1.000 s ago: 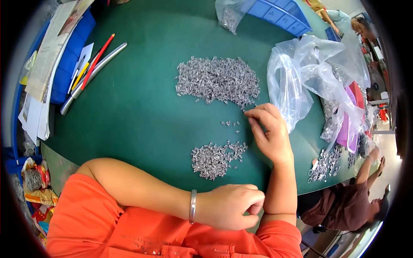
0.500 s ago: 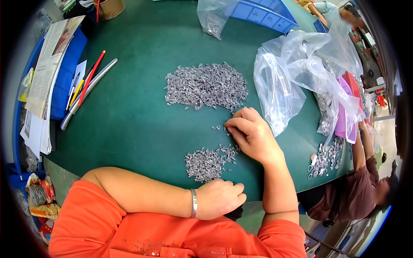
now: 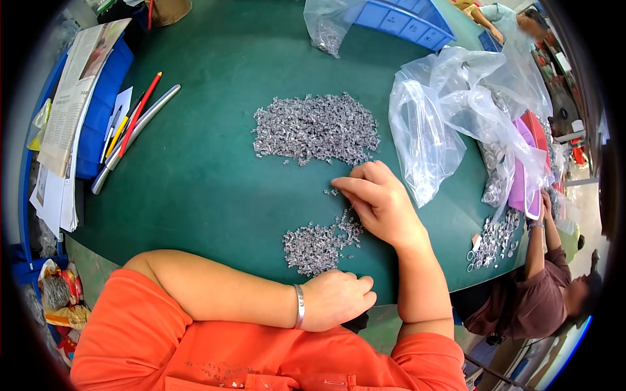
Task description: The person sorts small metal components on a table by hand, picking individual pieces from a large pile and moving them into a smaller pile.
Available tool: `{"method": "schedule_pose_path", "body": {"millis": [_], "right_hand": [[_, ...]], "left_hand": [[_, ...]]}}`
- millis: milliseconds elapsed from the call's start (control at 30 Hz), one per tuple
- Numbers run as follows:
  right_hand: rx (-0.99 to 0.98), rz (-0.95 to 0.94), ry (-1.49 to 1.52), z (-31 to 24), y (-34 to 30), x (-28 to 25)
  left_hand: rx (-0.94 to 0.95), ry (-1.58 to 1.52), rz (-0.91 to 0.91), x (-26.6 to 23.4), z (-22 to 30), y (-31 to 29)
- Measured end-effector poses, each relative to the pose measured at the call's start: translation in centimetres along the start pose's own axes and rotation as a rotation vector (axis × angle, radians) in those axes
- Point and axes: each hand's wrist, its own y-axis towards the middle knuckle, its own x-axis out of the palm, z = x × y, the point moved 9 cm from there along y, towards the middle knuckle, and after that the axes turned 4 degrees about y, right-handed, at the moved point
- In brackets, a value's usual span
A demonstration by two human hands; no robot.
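Observation:
Small clear-grey plastic pieces lie in two piles on the green table (image 3: 195, 182). The larger pile (image 3: 316, 129) is farther off; the smaller pile (image 3: 310, 249) is close to me. Between them, my right hand (image 3: 381, 202) is palm down with the index finger stretched out and the thumb apart from it. Its fingertip touches a few loose pieces (image 3: 331, 191), and more pieces lie under the thumb side. My left hand (image 3: 336, 300) rests curled at the table's near edge, just below the smaller pile. Its palm and whatever it may hold are hidden.
Clear plastic bags (image 3: 424, 143) lie to the right, beside a purple basket (image 3: 518, 173) and scattered ring-like parts (image 3: 492, 244). A blue bin (image 3: 404, 26) stands at the back. Pens (image 3: 140, 114) and newspapers (image 3: 78, 85) are at left. A person in brown (image 3: 528, 300) works at right.
My right index finger has slid slightly left and straightened over the loose pieces. My left hand stays in place. The co-worker's arms at right have shifted a little.

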Motion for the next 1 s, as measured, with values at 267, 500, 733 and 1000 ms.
{"method": "schedule_pose_path", "body": {"millis": [267, 500, 733, 1000], "right_hand": [[-0.027, -0.048, 0.014, -0.1, -0.1, 0.1], [-0.036, 0.036, -0.116, -0.4, 0.1, 0.7], [-0.039, 0.099, 0.000, -0.2, 0.3, 0.0], [-0.080, -0.318, 0.346, -2.6, -1.3, 2.0]], "left_hand": [[-0.010, 0.005, 0.017, 0.1, -0.1, -0.1], [-0.010, 0.018, -0.005, 0.1, 0.0, 0.0], [-0.013, 0.014, -0.010, 0.2, -0.2, 0.2], [-0.017, 0.034, -0.006, 0.1, 0.0, 0.0]]}}
